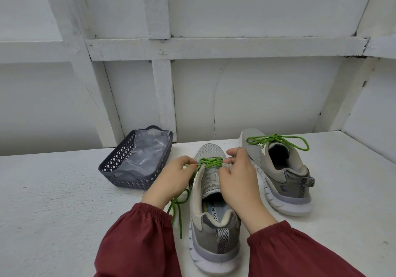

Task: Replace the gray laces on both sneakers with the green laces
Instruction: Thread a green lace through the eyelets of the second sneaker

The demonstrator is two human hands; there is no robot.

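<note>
Lacing the second shoe, is that the step in hand? one is asking.

I am judging so, the other is answering. The far grey mesh sneaker is sitting at the right of the white painted table with its tied green lace already in a bow. The near grey mesh sneaker is lying between the two hands, heel toward the camera, with the bright green cord lace crossing only its front eyelets.

And the hands?

The left hand is pinching the lace just beside the left eyelet row, and the loose tails are trailing down onto the table. The right hand is curling its fingers over the right eyelet edge of the near sneaker. Whether it is also holding a lace end, I cannot tell.

What is the next move calling for?

Probably pulling the crossing snug and feeding an end through the next eyelet up, keeping both sides even. The upper eyelets are waiting, then the bow. The dark lattice plastic basket is standing apart at the left, lined with clear film; its contents are too unclear to name.
</note>
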